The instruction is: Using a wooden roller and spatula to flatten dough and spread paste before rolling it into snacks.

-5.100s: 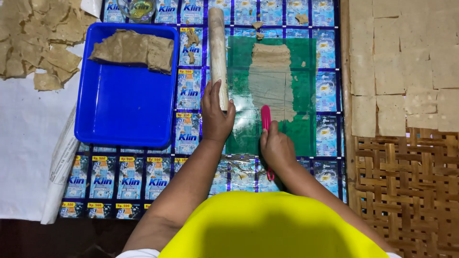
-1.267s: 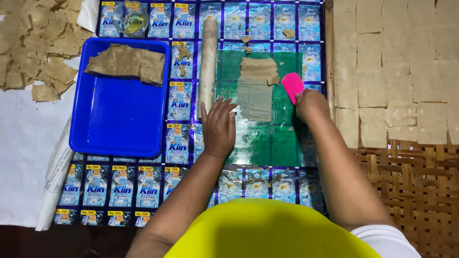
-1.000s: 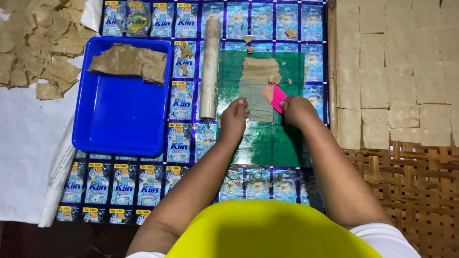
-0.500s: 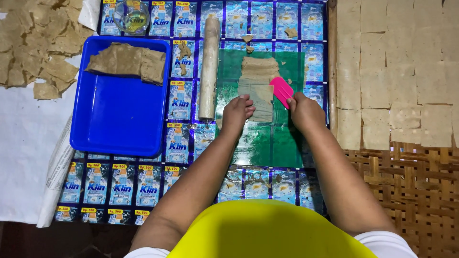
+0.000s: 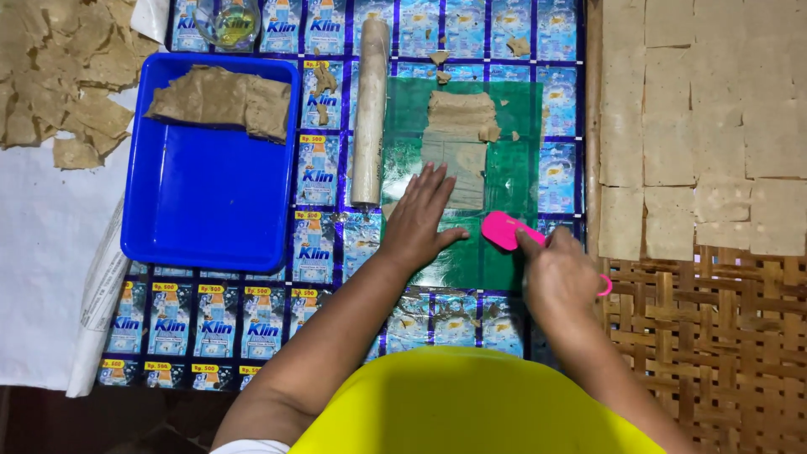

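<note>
My left hand (image 5: 423,220) lies flat with fingers spread on a green plastic sheet (image 5: 513,176), at the near end of a thin tan dough strip (image 5: 458,143). My right hand (image 5: 561,271) grips a pink scraper (image 5: 503,229) whose blade rests on the sheet's near right part, beside the dough. A pale rolling pin (image 5: 370,109) lies lengthwise just left of the sheet, close to my left fingertips.
A blue tray (image 5: 202,210) with folded dough pieces (image 5: 223,97) sits at left. Torn dough scraps (image 5: 59,76) lie on white cloth (image 5: 34,277) far left. Cut dough squares (image 5: 706,118) cover a woven bamboo mat (image 5: 714,353) at right. A glass cup (image 5: 227,18) stands at the back.
My right hand has drawn the pink scraper back toward me along the green sheet's right side. My left hand has shifted from the rolling pin onto the sheet by the dough.
</note>
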